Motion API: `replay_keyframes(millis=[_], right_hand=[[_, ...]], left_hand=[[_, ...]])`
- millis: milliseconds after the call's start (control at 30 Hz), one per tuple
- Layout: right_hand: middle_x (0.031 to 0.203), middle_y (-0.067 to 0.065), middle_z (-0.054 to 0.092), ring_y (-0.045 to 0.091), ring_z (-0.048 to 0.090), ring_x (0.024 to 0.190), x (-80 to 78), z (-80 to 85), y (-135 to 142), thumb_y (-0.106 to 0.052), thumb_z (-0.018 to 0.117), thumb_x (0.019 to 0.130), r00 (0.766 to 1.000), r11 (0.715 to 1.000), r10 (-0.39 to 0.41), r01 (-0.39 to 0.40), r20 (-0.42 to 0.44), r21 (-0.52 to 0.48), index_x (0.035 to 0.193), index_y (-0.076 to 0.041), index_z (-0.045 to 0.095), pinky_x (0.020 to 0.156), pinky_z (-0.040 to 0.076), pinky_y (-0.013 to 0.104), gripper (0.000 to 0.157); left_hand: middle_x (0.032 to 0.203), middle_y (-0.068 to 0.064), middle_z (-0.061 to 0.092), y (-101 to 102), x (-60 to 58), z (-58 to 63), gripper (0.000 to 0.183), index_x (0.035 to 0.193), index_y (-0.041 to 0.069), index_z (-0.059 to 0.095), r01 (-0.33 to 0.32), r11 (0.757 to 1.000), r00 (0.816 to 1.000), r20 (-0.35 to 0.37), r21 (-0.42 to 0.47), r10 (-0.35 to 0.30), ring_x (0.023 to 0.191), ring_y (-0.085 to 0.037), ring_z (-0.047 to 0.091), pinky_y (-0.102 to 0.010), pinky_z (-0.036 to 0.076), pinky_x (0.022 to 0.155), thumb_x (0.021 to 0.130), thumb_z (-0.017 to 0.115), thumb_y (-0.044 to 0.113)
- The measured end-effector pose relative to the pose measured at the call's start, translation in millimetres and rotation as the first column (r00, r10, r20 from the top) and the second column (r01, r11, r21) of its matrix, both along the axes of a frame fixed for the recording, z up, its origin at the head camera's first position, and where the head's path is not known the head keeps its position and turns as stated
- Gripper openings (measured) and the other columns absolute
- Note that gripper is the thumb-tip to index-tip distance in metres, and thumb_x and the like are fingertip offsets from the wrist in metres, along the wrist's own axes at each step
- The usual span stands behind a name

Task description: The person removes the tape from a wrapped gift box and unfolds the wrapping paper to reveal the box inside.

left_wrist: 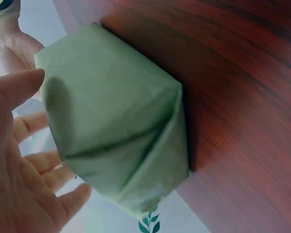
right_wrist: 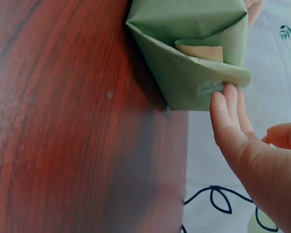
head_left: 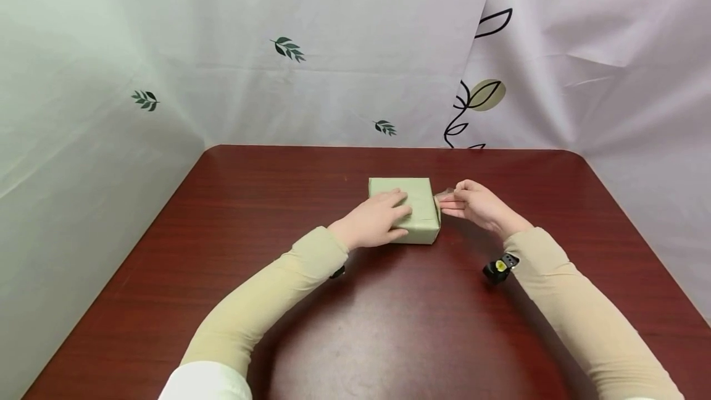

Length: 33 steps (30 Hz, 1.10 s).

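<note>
A box wrapped in pale green paper [head_left: 408,190] sits toward the back of the table. My left hand [head_left: 374,220] rests on its top with the fingers spread; in the left wrist view, the thumb [left_wrist: 24,85] lies along the paper's edge. At the box's right end, my right hand [head_left: 480,205] touches a loose paper flap [right_wrist: 184,75] with straight fingertips. Clear tape [right_wrist: 211,87] shows on this flap beside the fingers, and brown paper or card [right_wrist: 206,52] shows inside the fold. Whether the right thumb and forefinger pinch anything is hard to tell.
The dark red wooden table [head_left: 355,326] has rounded far corners. White cloth [head_left: 344,29] with leaf prints hangs behind it and at both sides. A black wrist device [head_left: 497,269] is strapped under the right forearm.
</note>
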State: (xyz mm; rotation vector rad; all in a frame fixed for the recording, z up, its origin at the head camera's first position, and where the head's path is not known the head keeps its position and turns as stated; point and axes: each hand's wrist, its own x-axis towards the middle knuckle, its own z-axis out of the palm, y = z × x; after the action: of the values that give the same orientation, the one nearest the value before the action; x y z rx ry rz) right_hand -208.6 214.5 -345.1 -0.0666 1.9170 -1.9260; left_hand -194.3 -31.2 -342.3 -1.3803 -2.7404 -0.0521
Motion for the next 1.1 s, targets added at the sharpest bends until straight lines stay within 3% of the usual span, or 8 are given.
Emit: replay_keyframes(millis=[100,167,300,433,900,1100], right_hand=[[0.096,0.005,0.062,0.008,0.065,0.086,-0.5,0.0,1,0.001,0.023,0.099,1.000,1.000,0.013,-0.013,0.004,-0.013,0.095,-0.005,0.032,0.090,0.051,0.033,0.012],[0.097,0.005,0.062,0.008,0.065,0.087,-0.7,-0.4,1,0.000,0.022,0.099,1.000,1.000,0.020,-0.020,0.001,-0.017,0.095,-0.005,0.032,0.090,0.051,0.032,0.012],[0.094,0.004,0.064,0.008,0.065,0.087,-0.8,-1.0,1,0.000,0.022,0.099,1.000,0.998,0.026,-0.026,-0.003,-0.054,0.094,-0.004,0.032,0.087,0.052,0.029,0.012],[0.091,0.001,0.065,0.008,0.066,0.086,-0.8,-1.0,1,-0.001,0.022,0.100,0.999,0.996,0.032,-0.032,0.005,-0.088,0.094,-0.003,0.033,0.083,0.053,0.026,0.013],[0.083,0.004,0.070,0.013,0.069,0.082,1.2,-3.2,12,0.002,0.022,0.098,0.997,0.965,-0.007,0.026,0.071,-0.262,0.083,-0.007,0.041,0.079,0.055,0.027,0.025],[0.083,0.002,0.070,0.011,0.068,0.082,2.5,-5.4,26,-0.002,0.022,0.100,0.997,0.963,-0.028,0.048,0.078,-0.263,0.084,-0.008,0.044,0.077,0.054,0.025,0.027]], left_hand=[[0.117,-0.008,0.054,8,-1.0,1.5,0.033,0.113,0.011,0.057,0.006,1.000,1.000,-0.001,-0.001,-0.006,0.107,-0.022,0.055,-0.034,0.043,0.095,0.092,0.059,0.037],[0.111,-0.006,0.053,13,-0.3,3.3,0.038,0.120,0.016,0.056,-0.018,1.000,1.000,0.003,-0.026,0.018,0.100,-0.020,0.054,-0.035,0.045,0.088,0.093,0.057,0.041],[0.119,-0.009,0.049,23,3.4,6.8,0.051,0.141,0.031,0.043,-0.070,0.990,0.998,-0.009,-0.120,0.069,0.107,-0.023,0.049,-0.039,0.044,0.086,0.094,0.049,0.051],[0.126,-0.009,0.046,28,7.5,7.0,0.057,0.145,0.040,0.035,-0.112,0.974,0.993,-0.055,-0.198,0.103,0.112,-0.025,0.046,-0.040,0.042,0.084,0.092,0.044,0.060],[0.131,-0.006,0.041,48,11.6,-5.5,0.068,0.145,0.044,0.031,-0.199,0.951,0.975,-0.142,-0.236,0.169,0.116,-0.026,0.041,-0.047,0.040,0.084,0.084,0.050,0.069],[0.130,-0.006,0.042,57,15.9,-11.2,0.066,0.141,0.045,0.035,-0.250,0.935,0.960,-0.188,-0.253,0.206,0.116,-0.027,0.040,-0.050,0.041,0.084,0.082,0.051,0.070]])
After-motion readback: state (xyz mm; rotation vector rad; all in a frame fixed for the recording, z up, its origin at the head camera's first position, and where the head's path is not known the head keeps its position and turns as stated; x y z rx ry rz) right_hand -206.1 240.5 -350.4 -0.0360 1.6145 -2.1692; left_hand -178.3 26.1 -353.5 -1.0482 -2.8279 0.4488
